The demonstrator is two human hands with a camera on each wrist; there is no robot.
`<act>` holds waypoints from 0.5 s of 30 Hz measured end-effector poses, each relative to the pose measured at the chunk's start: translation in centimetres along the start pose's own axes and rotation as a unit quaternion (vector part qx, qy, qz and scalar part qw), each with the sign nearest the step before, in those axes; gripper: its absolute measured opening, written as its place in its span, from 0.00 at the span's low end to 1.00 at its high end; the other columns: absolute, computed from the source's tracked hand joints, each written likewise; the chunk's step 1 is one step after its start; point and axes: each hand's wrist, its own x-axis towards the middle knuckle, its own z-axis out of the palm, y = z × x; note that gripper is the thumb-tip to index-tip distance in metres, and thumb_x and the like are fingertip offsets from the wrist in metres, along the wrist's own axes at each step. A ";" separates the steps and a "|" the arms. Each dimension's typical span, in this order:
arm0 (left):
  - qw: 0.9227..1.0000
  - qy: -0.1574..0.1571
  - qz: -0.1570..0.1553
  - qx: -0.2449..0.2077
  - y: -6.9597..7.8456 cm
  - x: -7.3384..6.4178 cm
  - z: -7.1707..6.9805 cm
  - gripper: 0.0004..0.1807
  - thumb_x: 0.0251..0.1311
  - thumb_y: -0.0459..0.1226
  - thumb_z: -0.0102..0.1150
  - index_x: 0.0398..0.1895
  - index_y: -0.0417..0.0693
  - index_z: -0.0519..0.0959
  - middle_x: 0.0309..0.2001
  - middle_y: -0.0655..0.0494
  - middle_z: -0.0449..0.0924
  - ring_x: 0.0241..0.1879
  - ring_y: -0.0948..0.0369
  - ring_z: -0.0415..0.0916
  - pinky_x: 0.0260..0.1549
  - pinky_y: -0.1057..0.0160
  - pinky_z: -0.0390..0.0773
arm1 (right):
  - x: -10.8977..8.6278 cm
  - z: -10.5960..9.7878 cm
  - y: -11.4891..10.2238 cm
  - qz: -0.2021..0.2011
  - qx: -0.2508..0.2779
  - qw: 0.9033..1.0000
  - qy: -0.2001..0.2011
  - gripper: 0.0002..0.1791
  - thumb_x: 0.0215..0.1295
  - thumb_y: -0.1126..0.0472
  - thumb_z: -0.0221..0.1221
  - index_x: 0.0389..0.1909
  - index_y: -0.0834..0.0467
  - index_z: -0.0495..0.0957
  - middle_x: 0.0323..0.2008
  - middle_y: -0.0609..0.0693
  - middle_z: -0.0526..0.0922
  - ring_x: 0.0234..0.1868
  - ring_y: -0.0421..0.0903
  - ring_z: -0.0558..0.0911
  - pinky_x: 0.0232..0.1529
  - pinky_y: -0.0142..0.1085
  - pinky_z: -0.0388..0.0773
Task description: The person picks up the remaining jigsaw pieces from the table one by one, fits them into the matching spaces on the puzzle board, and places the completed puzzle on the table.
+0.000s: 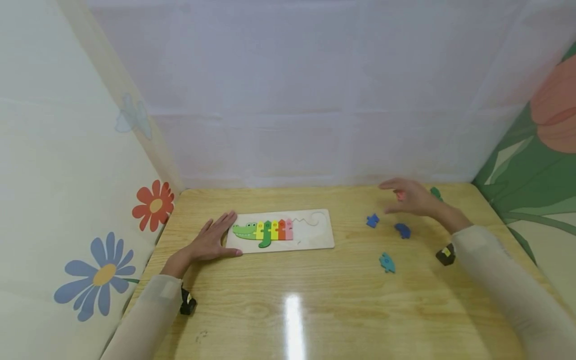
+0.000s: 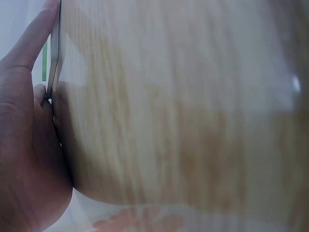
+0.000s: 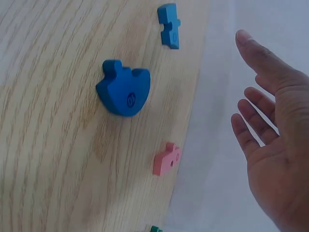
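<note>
A pale wooden puzzle board (image 1: 315,237) lies left of the table's middle. Set in it from the left are a crocodile head (image 1: 245,230) and several coloured body pieces (image 1: 274,230), ending in pink. My left hand (image 1: 210,242) rests at the board's left end, thumb and fingers spread along its edges. Over the right part of the table hovers my right hand (image 1: 416,197), fingers apart and holding nothing. Near it lie a small blue piece (image 3: 169,26), a larger curved blue piece (image 3: 124,89) and a pink piece (image 3: 167,159).
A teal puzzle piece (image 1: 387,262) lies nearer the front, and a green piece (image 1: 436,194) lies behind the right wrist. A white cloth wall (image 1: 279,150) stands along the table's back edge. Flower-printed panels (image 1: 103,275) flank the sides.
</note>
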 end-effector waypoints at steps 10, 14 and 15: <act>1.000 0.001 0.000 0.006 0.1 0.0 0.0 0.66 0.57 0.64 0.71 0.87 0.41 0.46 0.86 0.41 0.43 0.85 0.42 0.38 0.78 0.32 0.34 | -0.7 -1.0 1.2 0.026 -0.017 1.000 -0.001 0.38 0.54 0.62 0.80 0.65 0.69 0.78 0.66 0.69 0.79 0.67 0.72 0.74 0.68 0.69 0.68; 1.000 0.001 0.000 0.005 0.1 0.0 -0.1 0.66 0.57 0.64 0.71 0.87 0.41 0.46 0.86 0.42 0.43 0.85 0.42 0.37 0.78 0.32 0.34 | -0.9 -1.3 1.7 0.040 -0.013 0.999 -0.008 0.39 0.53 0.63 0.81 0.65 0.70 0.78 0.66 0.70 0.78 0.66 0.73 0.75 0.67 0.68 0.70; 1.000 0.000 -0.001 0.004 0.1 0.0 -0.1 0.67 0.57 0.64 0.71 0.87 0.41 0.46 0.86 0.42 0.43 0.85 0.42 0.37 0.78 0.32 0.34 | -1.0 -1.4 1.8 0.044 -0.006 0.999 -0.012 0.39 0.53 0.64 0.81 0.65 0.71 0.77 0.66 0.71 0.78 0.66 0.73 0.75 0.67 0.68 0.71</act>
